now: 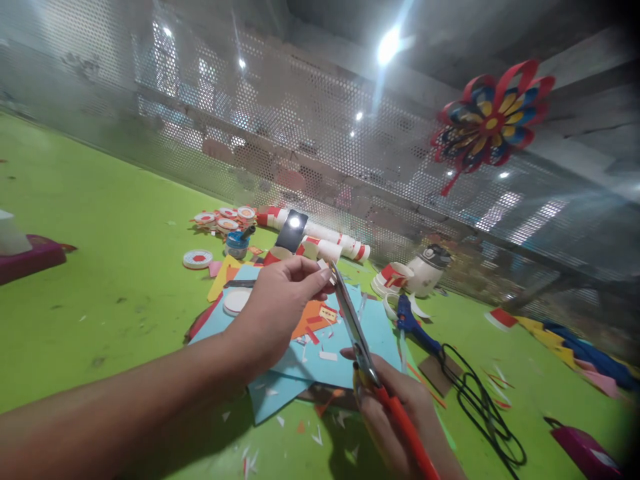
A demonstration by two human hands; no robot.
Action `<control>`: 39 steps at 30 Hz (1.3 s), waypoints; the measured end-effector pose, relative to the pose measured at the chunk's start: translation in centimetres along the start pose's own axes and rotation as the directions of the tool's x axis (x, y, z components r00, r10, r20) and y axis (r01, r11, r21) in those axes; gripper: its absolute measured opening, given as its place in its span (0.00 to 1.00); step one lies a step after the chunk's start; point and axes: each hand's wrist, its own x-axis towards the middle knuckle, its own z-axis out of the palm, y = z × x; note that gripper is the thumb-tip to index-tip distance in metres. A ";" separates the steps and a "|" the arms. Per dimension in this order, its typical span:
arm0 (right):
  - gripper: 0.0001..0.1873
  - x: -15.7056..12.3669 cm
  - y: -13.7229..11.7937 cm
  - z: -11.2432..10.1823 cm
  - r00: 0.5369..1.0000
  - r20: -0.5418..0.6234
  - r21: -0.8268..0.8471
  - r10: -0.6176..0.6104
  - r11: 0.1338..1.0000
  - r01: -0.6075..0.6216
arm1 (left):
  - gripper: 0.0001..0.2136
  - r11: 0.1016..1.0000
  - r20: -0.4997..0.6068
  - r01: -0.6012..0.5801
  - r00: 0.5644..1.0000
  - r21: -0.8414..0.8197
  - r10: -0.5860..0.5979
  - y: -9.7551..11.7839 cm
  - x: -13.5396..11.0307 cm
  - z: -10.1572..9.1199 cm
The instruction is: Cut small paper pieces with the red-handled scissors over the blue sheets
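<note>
My left hand pinches a small piece of white paper between thumb and fingers. My right hand grips a pair of scissors with red-orange handles. The tips of the metal blades are at the paper piece; whether they touch it I cannot tell. Below both hands lie light blue sheets with scraps of orange paper and tiny white and red cuttings on them. A white disc rests on the sheets to the left of my left hand.
A blue glue gun with a coiled black cord lies right. Behind stand red-and-white paper cups, a white jug, a blue-lidded jar and several decorated discs. A paper flower hangs upper right.
</note>
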 end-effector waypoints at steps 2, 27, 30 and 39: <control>0.19 0.0 0.0 0.0 1.000 -0.004 -0.005 -0.014 1.000 0.014 | 0.07 1.000 -0.002 0.015 1.000 -0.015 -0.015 0.0 0.0 0.0; 0.17 0.2 -1.2 0.3 0.995 0.005 0.148 0.095 0.984 -0.095 | 0.05 1.000 -0.001 0.019 1.000 -0.013 -0.019 -0.1 -0.4 0.5; 0.16 0.3 -1.4 0.2 0.994 -0.005 0.110 0.112 0.988 -0.111 | 0.05 1.000 -0.002 0.019 1.000 -0.019 -0.020 -0.1 -0.6 0.6; 0.17 0.1 -1.4 0.3 0.994 -0.001 0.138 0.109 0.985 -0.108 | 0.05 1.000 0.001 0.015 1.000 -0.026 -0.015 -0.1 -0.6 0.5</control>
